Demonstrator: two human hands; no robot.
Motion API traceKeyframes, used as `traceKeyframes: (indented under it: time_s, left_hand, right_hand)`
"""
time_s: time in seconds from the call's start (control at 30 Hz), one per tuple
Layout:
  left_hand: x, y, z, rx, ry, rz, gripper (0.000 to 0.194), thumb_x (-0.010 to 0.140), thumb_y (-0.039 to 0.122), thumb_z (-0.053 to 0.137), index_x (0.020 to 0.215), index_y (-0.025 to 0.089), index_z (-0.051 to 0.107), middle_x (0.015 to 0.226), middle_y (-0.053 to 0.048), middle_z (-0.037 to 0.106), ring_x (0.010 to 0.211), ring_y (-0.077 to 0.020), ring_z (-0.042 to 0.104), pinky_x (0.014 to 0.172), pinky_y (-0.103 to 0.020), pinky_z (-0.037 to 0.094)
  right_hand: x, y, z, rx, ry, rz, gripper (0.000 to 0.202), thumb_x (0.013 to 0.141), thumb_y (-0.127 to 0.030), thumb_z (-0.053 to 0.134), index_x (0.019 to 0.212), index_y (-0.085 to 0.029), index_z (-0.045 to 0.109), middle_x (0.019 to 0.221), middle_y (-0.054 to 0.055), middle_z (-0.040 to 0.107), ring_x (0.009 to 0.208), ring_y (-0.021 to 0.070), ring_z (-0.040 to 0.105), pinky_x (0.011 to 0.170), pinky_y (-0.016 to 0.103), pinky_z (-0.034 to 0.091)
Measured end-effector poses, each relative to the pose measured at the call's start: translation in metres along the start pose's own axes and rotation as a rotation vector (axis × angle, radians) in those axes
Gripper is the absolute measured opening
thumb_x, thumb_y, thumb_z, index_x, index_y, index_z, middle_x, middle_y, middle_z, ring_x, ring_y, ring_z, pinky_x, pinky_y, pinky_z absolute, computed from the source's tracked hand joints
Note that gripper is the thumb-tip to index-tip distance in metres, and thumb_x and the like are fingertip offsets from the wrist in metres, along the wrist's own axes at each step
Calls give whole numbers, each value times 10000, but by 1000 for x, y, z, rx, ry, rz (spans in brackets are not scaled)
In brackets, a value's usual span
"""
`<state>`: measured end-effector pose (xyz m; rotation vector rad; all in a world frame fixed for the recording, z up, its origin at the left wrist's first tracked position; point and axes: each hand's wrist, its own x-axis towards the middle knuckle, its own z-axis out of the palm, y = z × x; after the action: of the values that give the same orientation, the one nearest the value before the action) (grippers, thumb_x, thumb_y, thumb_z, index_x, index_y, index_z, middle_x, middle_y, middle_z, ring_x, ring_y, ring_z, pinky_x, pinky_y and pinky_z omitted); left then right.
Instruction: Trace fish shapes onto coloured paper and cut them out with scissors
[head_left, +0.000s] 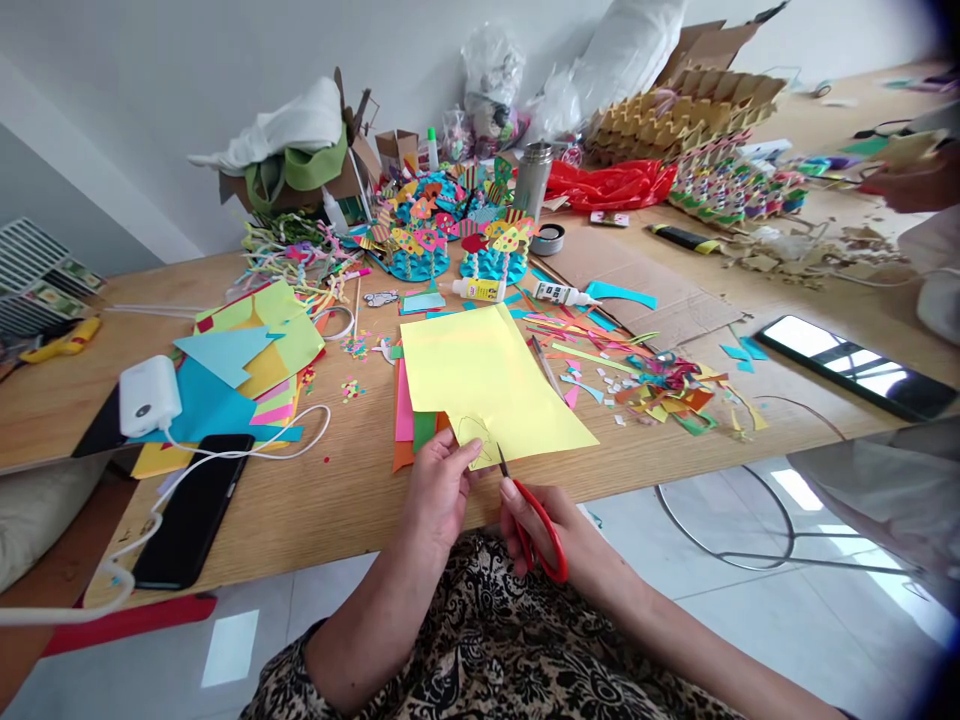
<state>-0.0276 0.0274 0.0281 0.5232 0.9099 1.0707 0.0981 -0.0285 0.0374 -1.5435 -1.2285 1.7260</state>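
A large sheet of yellow paper (480, 365) lies near the table's front edge, its lower part raised in my hold. My left hand (441, 480) pinches the sheet at its lower left, thumb on top, beside a small rounded pencil outline. In my right hand (551, 525) is a pair of scissors (551, 550) with red handles. Their dark blades meet the sheet's lower edge, just right of the outline; how far apart they stand is hard to see. Pink, green and orange sheets (403, 410) stick out from under the yellow one.
Paper scraps (675, 385) and a phone (862, 365) lie to the right. Two glue bottles (480, 289) and colourful paper fish decorations (420, 240) stand behind the sheet. On the left are a black phone (195, 510), a white power bank with cable (150, 395) and coloured paper (217, 395).
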Motion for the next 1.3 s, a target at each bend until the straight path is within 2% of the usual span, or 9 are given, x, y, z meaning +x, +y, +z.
traceKeyframes:
  time_s: [0.3,0.6,0.8,1.0,1.13,1.3]
  left_hand:
    - [-2,2,0,7,9,-7,333,626,205,764,943,145,685,982,-95,717,914,-230,663,779,-327,514]
    - [-2,0,-2,16,-13,-11,291,660,207,744,939,150,682,977,-91,715,896,-220,660,744,-311,520]
    - [-3,-1,-2,83,-21,3,269,688,234,733,933,145,667,978,-94,705,844,-196,650,673,-278,527]
    - [-3,-3,-3,212,11,46,314,644,257,774,921,162,660,936,-59,694,712,-158,623,558,-254,523]
    - [-3,-3,-4,226,22,32,262,647,247,766,871,162,659,841,-37,690,637,-131,603,571,-245,507]
    - [-5,-1,-3,176,-25,16,266,664,243,749,906,164,671,838,-43,692,713,-161,621,615,-251,491]
  right_hand:
    - [-2,1,0,26,-14,16,644,781,-773,356,654,-164,520,535,-6,559,427,107,545,424,219,379]
    - [-1,2,3,-2,24,23,615,781,-761,375,617,-177,481,480,-26,524,377,93,512,380,204,346]
    - [-2,5,6,-13,51,-9,584,778,-748,397,572,-202,404,408,-41,476,327,80,455,348,196,313]
    - [-1,5,6,-16,49,10,577,791,-729,409,587,-190,431,431,-38,490,323,77,462,336,187,299]
    - [0,2,5,-1,36,29,590,787,-740,404,596,-183,444,444,-34,492,329,80,468,331,185,293]
    - [2,-3,3,-9,17,27,609,775,-764,386,614,-180,454,456,-26,506,348,91,486,343,194,318]
